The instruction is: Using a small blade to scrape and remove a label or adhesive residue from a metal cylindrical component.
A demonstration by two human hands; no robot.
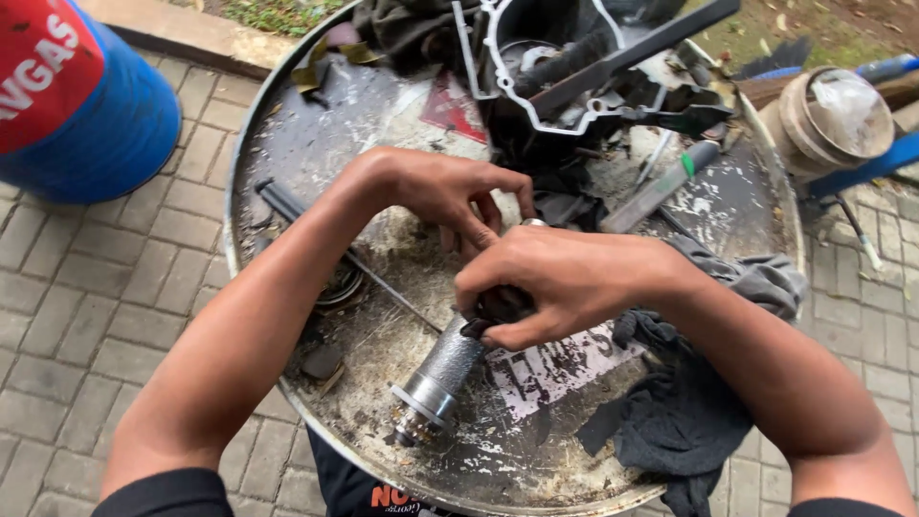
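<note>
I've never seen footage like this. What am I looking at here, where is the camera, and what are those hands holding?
There is no machine here: the camera sits on a person's head and looks down at their own two bare hands. They work over a round, dirty metal top, much like the lid of a drum, standing on grey paving.

The right hand grips the dark upper end of a silver metal cylinder, which slants down toward the person and ends in a ring with small teeth. The left hand is just behind it, fingers curled toward the same part; what it touches is hidden.

Around them lie a dark grey rag, a grey tool with a green band, and an open engine casing. A blue and red drum stands to the left.
</note>
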